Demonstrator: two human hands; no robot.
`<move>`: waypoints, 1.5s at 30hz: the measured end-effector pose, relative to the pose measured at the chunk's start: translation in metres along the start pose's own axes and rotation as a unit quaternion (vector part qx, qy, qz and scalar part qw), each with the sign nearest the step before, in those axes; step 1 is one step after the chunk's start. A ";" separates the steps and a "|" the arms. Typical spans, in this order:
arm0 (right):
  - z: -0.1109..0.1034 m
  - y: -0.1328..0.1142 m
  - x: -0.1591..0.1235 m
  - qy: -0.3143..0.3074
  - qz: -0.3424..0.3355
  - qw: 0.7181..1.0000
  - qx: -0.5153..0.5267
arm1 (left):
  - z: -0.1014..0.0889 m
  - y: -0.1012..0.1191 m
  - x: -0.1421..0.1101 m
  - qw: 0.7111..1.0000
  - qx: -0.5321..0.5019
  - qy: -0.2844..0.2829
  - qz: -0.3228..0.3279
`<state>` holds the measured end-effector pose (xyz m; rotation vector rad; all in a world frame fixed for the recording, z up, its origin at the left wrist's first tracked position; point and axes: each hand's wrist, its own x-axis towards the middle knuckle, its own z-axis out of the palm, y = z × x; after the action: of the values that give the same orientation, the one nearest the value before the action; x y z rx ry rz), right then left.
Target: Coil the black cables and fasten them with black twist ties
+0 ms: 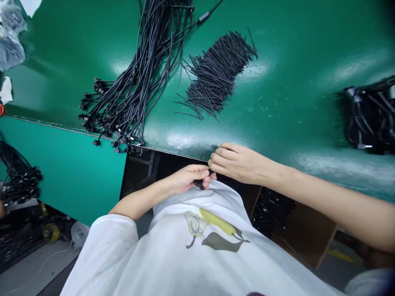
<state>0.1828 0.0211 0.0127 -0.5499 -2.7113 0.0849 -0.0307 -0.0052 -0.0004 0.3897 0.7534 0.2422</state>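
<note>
My left hand (193,177) is closed around a black cable, whose dark connector end (199,185) sticks out below the fingers. Pressed together against the left fingertips, the fingers of my right hand (228,163) hide whatever they pinch. Both hands meet in front of my shirt, at the near edge of the green table (296,119). Beyond them lies a pile of short thin black ties (217,74). To its left spreads a bundle of long black cables (148,61), with their connectors (108,127) near the table edge.
At the right lies a bunch of dark coiled cables (373,115). Clear plastic bags (10,41) sit at the far left. More black cables (18,176) are at the lower left, and dark items (271,209) fill a box under the table.
</note>
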 end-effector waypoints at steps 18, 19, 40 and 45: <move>0.018 0.056 0.036 0.073 0.478 0.876 -0.002 | -0.014 0.041 -0.021 0.962 -0.066 0.100 0.244; 0.012 0.045 0.034 0.077 0.452 0.888 0.041 | -0.014 0.041 -0.020 0.965 -0.065 0.089 0.237; -0.006 -0.015 0.051 0.010 -0.013 0.982 -0.187 | -0.015 0.023 -0.002 0.906 0.277 0.162 0.275; 0.000 -0.020 0.050 -0.013 -0.026 0.955 -0.294 | -0.019 0.023 0.011 0.936 0.211 0.162 0.231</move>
<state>0.1327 0.0223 0.0324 -0.6337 -2.7535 -0.7542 -0.0385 0.0246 -0.0100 0.9566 1.0371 0.6012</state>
